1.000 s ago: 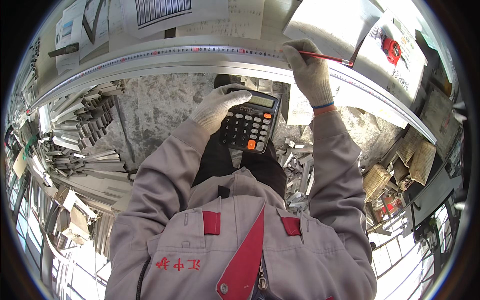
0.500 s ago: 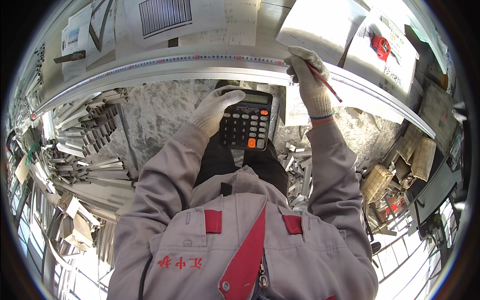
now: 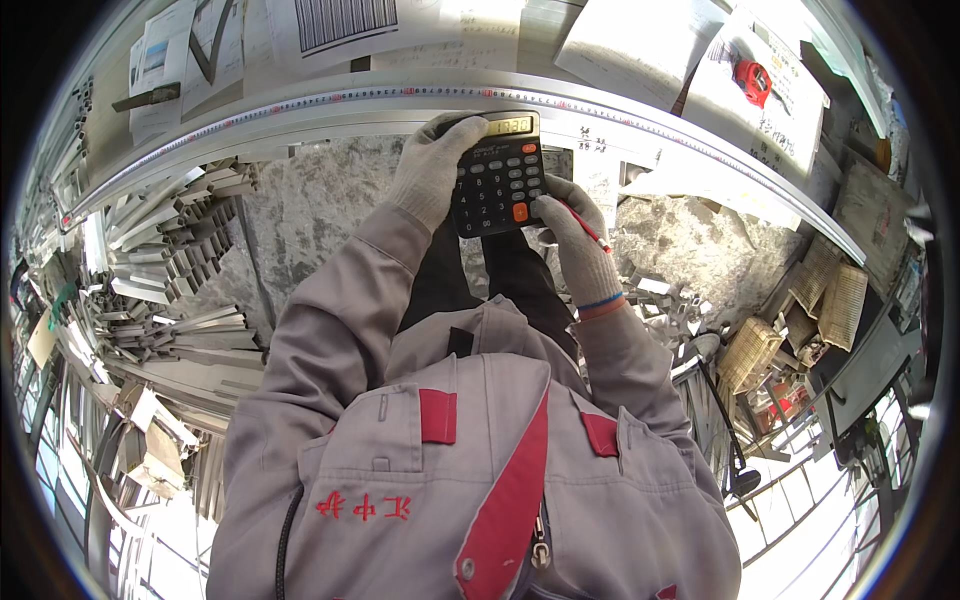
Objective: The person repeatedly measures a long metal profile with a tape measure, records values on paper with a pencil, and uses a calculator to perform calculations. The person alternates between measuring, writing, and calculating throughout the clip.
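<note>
A black calculator (image 3: 497, 185) with grey and orange keys is held up in front of me, its lit display at the top. My gloved left hand (image 3: 436, 165) grips its upper left side, thumb lying beside the display. At its lower right edge is my gloved right hand (image 3: 578, 236), thumb at the keys near the orange one. A red pencil (image 3: 586, 228) is tucked in that same right hand, slanting down to the right. Just beyond the calculator, a measuring scale strip (image 3: 420, 92) runs along the edge of the bench.
Papers (image 3: 640, 45) lie across the bench, with a red tape measure (image 3: 752, 82) on the right-hand sheet. A metal square (image 3: 148, 97) rests at the left. Metal profile offcuts (image 3: 180, 240) are piled at the left below. Woven-looking tan blocks (image 3: 752, 357) stand at the right.
My right hand has come down from the scale strip to the calculator's right edge, still with the pencil. My left hand has raised the calculator toward the bench, and its display now lights up.
</note>
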### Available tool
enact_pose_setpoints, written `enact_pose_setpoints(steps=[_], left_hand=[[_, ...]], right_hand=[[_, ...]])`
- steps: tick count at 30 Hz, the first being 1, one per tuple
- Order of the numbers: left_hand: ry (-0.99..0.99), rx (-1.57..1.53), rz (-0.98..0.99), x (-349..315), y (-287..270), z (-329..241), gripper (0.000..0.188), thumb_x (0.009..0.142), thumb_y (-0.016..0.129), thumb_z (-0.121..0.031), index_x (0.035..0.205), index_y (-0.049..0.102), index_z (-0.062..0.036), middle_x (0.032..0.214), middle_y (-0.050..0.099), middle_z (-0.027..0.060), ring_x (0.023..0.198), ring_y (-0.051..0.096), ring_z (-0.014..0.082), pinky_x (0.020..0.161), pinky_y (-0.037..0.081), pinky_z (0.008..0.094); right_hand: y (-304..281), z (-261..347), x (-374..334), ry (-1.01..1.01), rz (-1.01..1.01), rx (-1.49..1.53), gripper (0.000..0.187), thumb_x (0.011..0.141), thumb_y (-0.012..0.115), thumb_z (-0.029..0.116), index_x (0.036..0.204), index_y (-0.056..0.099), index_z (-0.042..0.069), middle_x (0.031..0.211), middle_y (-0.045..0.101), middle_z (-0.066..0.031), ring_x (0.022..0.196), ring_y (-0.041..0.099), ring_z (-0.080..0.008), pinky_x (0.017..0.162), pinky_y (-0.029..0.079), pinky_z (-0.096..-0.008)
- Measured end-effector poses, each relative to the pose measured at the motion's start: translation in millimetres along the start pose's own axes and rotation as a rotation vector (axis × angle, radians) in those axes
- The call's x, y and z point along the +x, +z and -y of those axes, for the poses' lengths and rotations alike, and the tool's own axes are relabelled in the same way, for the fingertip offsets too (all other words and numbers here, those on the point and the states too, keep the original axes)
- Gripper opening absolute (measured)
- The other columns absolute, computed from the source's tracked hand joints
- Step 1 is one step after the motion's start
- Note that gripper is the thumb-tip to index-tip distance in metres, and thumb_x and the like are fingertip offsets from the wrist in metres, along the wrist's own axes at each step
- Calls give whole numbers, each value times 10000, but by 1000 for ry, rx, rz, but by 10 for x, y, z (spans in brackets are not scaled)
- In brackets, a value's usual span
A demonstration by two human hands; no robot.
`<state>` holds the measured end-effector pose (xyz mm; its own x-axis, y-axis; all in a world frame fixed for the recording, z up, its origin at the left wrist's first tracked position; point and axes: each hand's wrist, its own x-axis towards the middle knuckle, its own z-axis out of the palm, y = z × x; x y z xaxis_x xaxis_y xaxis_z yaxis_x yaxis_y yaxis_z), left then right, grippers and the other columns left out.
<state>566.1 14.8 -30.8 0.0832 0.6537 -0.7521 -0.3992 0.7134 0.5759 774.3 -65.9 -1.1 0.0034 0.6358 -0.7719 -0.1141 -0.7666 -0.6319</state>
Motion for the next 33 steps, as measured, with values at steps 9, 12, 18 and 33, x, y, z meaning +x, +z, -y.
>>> enact_pose_setpoints(steps=[9,12,18,33], left_hand=[[76,-21,4,-24,90,72,228,1000,770,-153,1168,770,2,1041,784,70,845,733,118,774,621,273],[72,-23,6,-22,63,91,209,1004,767,-146,1160,777,-7,1042,786,67,860,735,121,781,620,271],[95,-18,-7,-29,85,108,187,1012,758,-135,1164,781,-28,1063,782,58,894,731,121,803,617,271],[39,-2,-88,21,85,139,245,987,789,-203,1167,764,-38,1071,765,59,901,728,130,791,616,282]], right_hand=[[190,-18,72,-103,-115,-1,506,915,794,230,1298,631,-58,1127,724,-108,997,659,-140,861,534,-290],[198,-52,88,-91,-123,17,510,910,805,221,1283,620,-72,1134,721,-117,1008,666,-147,890,544,-299],[263,-194,142,-124,-148,-96,709,886,860,210,1392,490,-122,1186,704,-144,1041,688,-169,952,574,-326],[368,-312,341,65,-129,-364,1097,681,973,427,1487,403,-52,1310,654,-200,1182,701,-317,1022,579,-418]])
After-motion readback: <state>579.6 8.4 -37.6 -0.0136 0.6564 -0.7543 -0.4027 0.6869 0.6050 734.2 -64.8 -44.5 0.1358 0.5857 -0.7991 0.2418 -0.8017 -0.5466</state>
